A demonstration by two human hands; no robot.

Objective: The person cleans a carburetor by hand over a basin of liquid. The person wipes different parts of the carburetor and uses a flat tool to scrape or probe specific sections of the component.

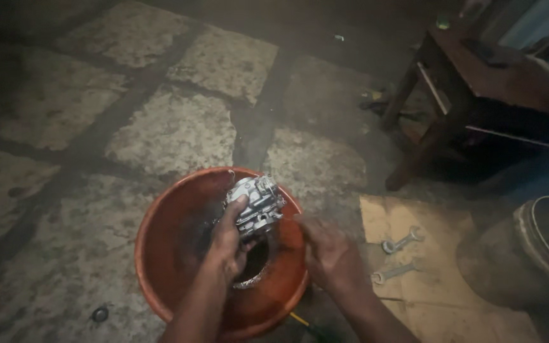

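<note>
My left hand (229,238) grips a silver metal carburettor (258,203) and holds it above an orange-red plastic basin (160,241) on the floor. Dark liquid lies at the bottom of the basin. To the right of the part, over the basin's right rim, my right hand (328,251) has its fingers loosely curled; nothing shows in it, though the hand is blurred.
The floor is rough stone slabs with dark joints. Two wrenches (398,257) lie on a piece of cardboard (440,279) to the right. A wooden stool (478,82) stands at the upper right, a dark round tub (541,248) at the right edge. A small round cap (100,314) lies lower left.
</note>
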